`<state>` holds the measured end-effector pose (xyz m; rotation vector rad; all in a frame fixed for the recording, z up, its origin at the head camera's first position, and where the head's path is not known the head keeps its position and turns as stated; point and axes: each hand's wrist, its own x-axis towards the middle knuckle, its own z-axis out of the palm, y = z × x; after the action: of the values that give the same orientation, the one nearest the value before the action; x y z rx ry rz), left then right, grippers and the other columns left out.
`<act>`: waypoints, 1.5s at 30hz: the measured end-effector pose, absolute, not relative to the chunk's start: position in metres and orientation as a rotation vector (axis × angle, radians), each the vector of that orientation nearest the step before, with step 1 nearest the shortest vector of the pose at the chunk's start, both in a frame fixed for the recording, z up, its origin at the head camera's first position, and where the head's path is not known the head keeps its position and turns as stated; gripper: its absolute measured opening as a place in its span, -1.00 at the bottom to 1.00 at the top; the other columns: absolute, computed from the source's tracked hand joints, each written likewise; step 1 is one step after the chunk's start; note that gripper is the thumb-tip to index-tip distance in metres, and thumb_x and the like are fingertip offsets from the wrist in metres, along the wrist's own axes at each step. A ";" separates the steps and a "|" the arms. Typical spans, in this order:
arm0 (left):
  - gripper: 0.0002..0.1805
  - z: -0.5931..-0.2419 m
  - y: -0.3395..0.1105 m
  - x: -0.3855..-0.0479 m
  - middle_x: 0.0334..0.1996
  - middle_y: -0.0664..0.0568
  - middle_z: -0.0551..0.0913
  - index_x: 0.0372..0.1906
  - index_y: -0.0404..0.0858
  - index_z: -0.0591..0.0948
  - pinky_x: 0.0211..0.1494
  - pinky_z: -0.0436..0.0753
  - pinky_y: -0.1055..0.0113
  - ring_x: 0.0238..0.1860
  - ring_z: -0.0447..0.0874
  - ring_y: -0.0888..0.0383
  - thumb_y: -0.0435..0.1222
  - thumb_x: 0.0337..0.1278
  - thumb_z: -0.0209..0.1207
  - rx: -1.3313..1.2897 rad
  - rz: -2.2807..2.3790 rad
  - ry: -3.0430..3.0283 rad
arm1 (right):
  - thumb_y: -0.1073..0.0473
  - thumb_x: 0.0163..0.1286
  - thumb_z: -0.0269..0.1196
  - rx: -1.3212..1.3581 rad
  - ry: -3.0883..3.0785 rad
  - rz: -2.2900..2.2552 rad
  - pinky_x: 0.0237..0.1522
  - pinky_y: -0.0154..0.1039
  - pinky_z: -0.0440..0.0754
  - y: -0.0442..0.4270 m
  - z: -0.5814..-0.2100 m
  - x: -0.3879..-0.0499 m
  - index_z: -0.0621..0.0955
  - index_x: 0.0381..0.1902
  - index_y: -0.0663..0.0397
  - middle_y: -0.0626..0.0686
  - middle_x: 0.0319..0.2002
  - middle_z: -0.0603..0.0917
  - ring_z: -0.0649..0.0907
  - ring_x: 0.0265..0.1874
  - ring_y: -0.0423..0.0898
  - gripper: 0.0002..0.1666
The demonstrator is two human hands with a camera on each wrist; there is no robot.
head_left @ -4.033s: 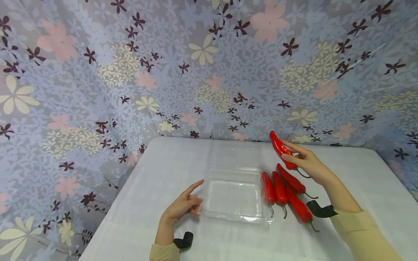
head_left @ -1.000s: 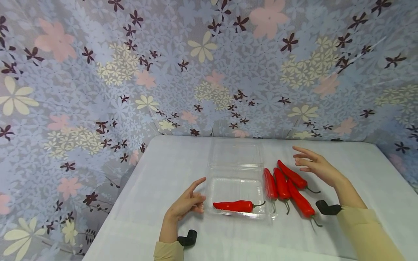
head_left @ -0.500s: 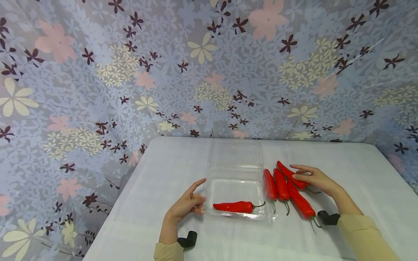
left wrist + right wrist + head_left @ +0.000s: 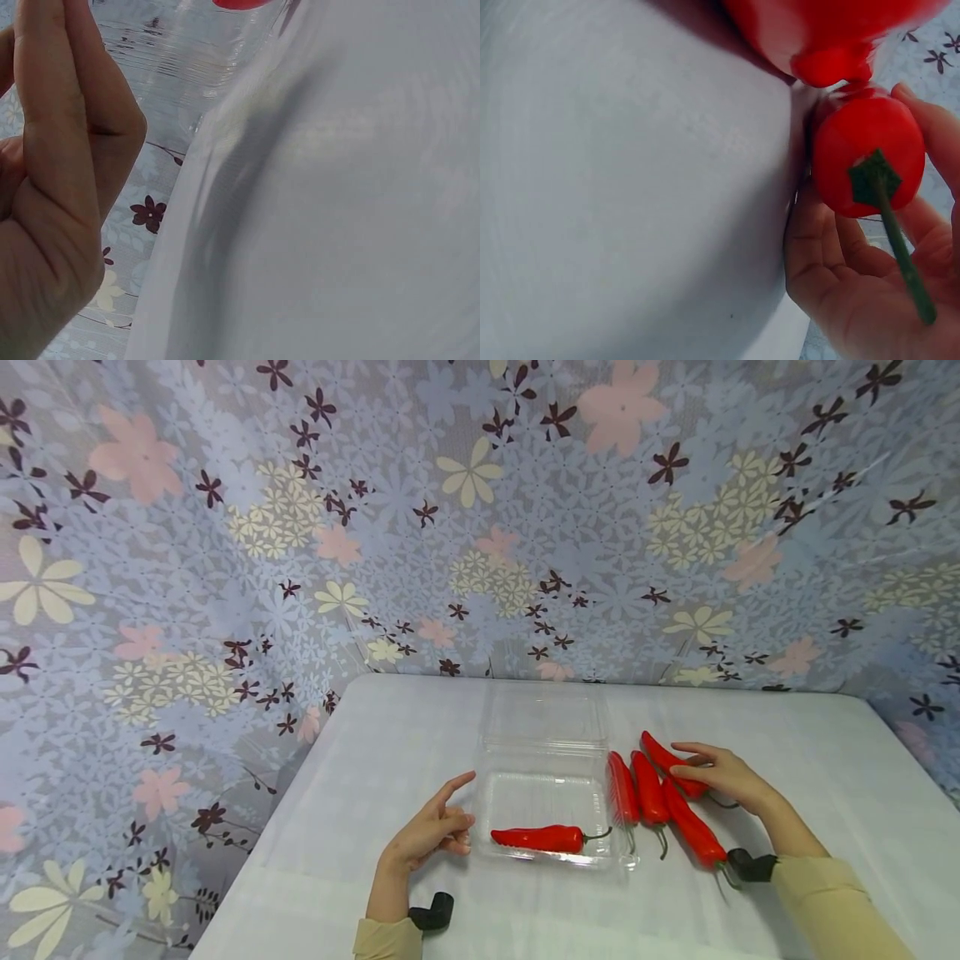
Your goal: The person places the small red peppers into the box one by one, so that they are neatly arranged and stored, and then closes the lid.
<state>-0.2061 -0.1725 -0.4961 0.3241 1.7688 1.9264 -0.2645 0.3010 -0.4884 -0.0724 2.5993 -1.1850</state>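
Observation:
My right hand (image 4: 723, 774) has its thumb and fingers on both sides of a red chili pepper (image 4: 658, 752), the farthest of the group on the right. In the right wrist view this pepper (image 4: 870, 150) shows its green stem end between thumb and fingers. Several other red chili peppers (image 4: 693, 827) lie beside it on the table. One red chili pepper (image 4: 540, 838) lies crosswise along the near side of a clear plastic clamshell box (image 4: 543, 795). My left hand (image 4: 426, 831) stays at the box's left side, index finger stretched toward its rim; whether it touches is unclear.
The box's clear lid (image 4: 545, 714) lies folded back behind its base. A white-covered table (image 4: 322, 860) holds everything. Behind it hangs a flowered cloth (image 4: 465, 527). A black wrist mount (image 4: 432, 912) sits by the left wrist.
A chili pepper formerly held in my right hand now lies in the box. The right hand has come back down and forward onto another pepper. The left hand has barely moved.

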 end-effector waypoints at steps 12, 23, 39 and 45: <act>-0.21 -0.497 -0.172 -0.206 -0.55 -0.01 0.45 0.48 -0.08 0.04 -0.44 0.69 0.36 -0.60 0.51 0.21 -0.48 0.23 0.10 0.322 1.937 1.751 | -0.19 0.35 0.15 -0.074 2.629 -1.410 0.02 0.28 0.45 0.303 -0.453 -0.270 0.21 0.40 0.22 0.45 0.25 0.25 0.33 0.12 0.35 -0.13; -0.20 -0.498 -0.174 -0.206 -0.56 0.00 0.45 0.48 -0.10 0.04 -0.44 0.69 0.35 -0.59 0.50 0.21 -0.48 0.23 0.11 0.325 1.934 1.758 | 0.00 0.37 0.20 -0.338 2.544 -1.582 -0.23 -0.20 0.65 0.268 -0.399 -0.277 0.30 0.35 0.21 0.31 0.14 0.40 0.55 -0.18 -0.08 -0.30; -0.22 -0.497 -0.174 -0.205 -0.57 0.00 0.43 0.48 -0.10 0.06 -0.41 0.70 0.33 -0.59 0.49 0.22 -0.49 0.23 0.09 0.317 1.938 1.773 | 0.15 0.30 0.27 -0.808 2.240 -1.429 -0.35 -0.17 0.66 0.174 -0.409 -0.284 0.49 0.23 0.11 0.17 -0.03 0.54 0.57 -0.21 0.07 -0.46; -0.23 -0.496 -0.173 -0.206 -0.58 0.00 0.44 0.47 -0.07 0.09 -0.40 0.70 0.31 -0.59 0.49 0.22 -0.47 0.22 0.11 0.315 1.948 1.763 | 0.17 0.29 0.28 -0.884 2.099 -1.404 -0.32 -0.12 0.68 0.153 -0.427 -0.285 0.53 0.21 0.04 0.13 -0.02 0.54 0.56 -0.19 0.12 -0.49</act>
<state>-0.2063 -0.1728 -0.4964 0.3150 1.7633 1.9484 -0.2849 0.1525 -0.4274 -0.8841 2.0991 -1.4037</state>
